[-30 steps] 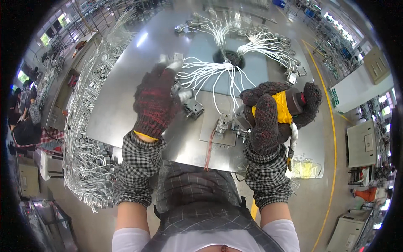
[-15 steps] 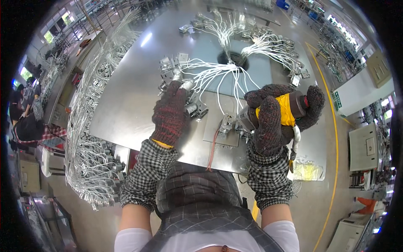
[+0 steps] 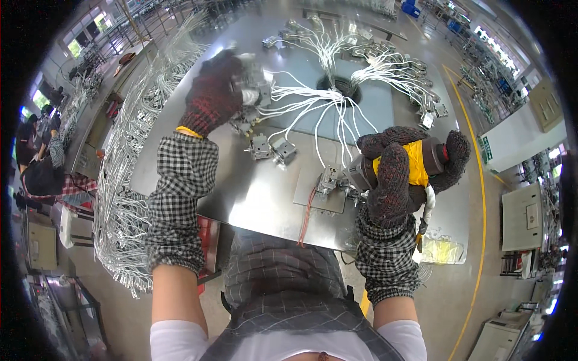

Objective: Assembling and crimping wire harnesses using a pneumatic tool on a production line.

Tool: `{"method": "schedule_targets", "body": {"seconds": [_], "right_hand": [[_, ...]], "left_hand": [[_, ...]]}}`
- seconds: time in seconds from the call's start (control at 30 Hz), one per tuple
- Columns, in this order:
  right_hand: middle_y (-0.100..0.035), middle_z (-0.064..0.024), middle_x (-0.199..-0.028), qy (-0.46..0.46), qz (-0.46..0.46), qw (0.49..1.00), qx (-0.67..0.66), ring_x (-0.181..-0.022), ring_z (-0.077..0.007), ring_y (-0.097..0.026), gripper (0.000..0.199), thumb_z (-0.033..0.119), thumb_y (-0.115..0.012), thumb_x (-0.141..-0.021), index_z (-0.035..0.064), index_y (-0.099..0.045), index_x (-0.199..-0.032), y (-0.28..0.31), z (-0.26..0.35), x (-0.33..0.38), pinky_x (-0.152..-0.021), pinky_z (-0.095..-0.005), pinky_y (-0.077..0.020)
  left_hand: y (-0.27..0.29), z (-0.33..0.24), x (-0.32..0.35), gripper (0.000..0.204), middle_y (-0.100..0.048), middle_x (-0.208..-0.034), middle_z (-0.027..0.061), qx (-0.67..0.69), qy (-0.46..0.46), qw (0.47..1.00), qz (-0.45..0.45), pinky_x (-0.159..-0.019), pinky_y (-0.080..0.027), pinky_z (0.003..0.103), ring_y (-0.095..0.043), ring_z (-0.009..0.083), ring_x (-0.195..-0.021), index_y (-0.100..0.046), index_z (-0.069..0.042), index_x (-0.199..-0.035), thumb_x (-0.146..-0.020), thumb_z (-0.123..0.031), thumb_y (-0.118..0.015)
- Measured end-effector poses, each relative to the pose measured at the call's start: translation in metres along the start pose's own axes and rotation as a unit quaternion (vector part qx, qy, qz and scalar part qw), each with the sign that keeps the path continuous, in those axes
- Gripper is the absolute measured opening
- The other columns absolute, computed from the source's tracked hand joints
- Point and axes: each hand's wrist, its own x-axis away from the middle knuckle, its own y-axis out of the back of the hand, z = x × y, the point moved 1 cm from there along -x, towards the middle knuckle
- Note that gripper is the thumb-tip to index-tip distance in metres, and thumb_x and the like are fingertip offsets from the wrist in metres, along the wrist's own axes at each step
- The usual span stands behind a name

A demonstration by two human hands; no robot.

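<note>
Factory floor stretches out on every side, marked by a yellow line, as a person in checked sleeves and dark knitted gloves works at a shiny metal worktop. Co-workers appear at far left, beyond a thick hanging bundle of white cables along the worktop's edge. The left hand, blurred, is at a cluster of metal fittings on the upper left of the worktop; whether its fingers grip one or merely touch them cannot be told. Two boxy metal parts lie just below it, near the ends of white leads fanning from a dark round opening in a blue-grey panel. The right hand has its fingers wrapped around a yellow-banded tool, held over the worktop's right side, its grey head pointing left. Near that head sits a metal block, with red wires running to the front edge; a yellowish plastic packet lies at lower right.
</note>
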Motion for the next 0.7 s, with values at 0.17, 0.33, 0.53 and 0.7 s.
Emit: {"method": "schedule_targets", "body": {"seconds": [0.17,0.33,0.53,0.7], "right_hand": [[-0.061,-0.0131,-0.096,0.028,0.012,1.0,-0.005,-0.077,-0.02,-0.063,0.072,-0.003,-0.063,-0.087,0.0214,-0.026,-0.144,0.0,0.0,0.0,-0.068,-0.0423,-0.0596],[-0.061,-0.0136,-0.097,0.021,-0.004,1.0,0.006,-0.077,-0.0203,-0.064,0.072,-0.004,-0.062,-0.087,0.0201,-0.025,-0.144,0.0,0.001,0.001,-0.068,-0.0413,-0.0598],[-0.061,-0.0143,-0.098,0.03,0.01,1.0,0.002,-0.077,-0.0201,-0.064,0.072,-0.001,-0.063,-0.087,0.0194,-0.024,-0.145,-0.001,0.002,0.0,-0.068,-0.0402,-0.0602],[-0.062,-0.0172,-0.096,0.04,-0.002,0.999,0.008,-0.073,-0.0216,-0.065,0.077,0.001,-0.068,-0.086,0.0172,-0.023,-0.146,-0.001,0.001,0.0,-0.063,-0.0349,-0.0572]], "left_hand": [[-0.033,0.009,0.027,0.079,-0.023,-0.155,0.0221,0.131,0.086,0.982,0.11,-0.108,-0.04,0.042,-0.044,0.0381,-0.131,-0.052,-0.018,-0.137,-0.066,-0.034,-0.084],[-0.04,-0.017,0.044,0.07,-0.026,-0.153,0.0196,0.043,0.085,0.994,0.056,-0.101,-0.046,0.046,-0.05,0.0407,-0.124,-0.052,-0.027,-0.135,-0.071,-0.033,-0.081],[-0.036,-0.039,0.046,0.059,-0.036,-0.152,0.0054,-0.098,0.136,0.975,0.147,-0.091,-0.05,0.045,-0.06,0.0331,-0.108,-0.061,-0.022,-0.126,-0.07,-0.029,-0.081],[-0.016,-0.041,0.037,0.053,-0.053,-0.135,0.0032,-0.123,0.02,0.956,0.265,-0.093,-0.049,0.046,-0.058,0.0314,-0.116,-0.053,-0.025,-0.129,-0.081,-0.043,-0.069]]}}
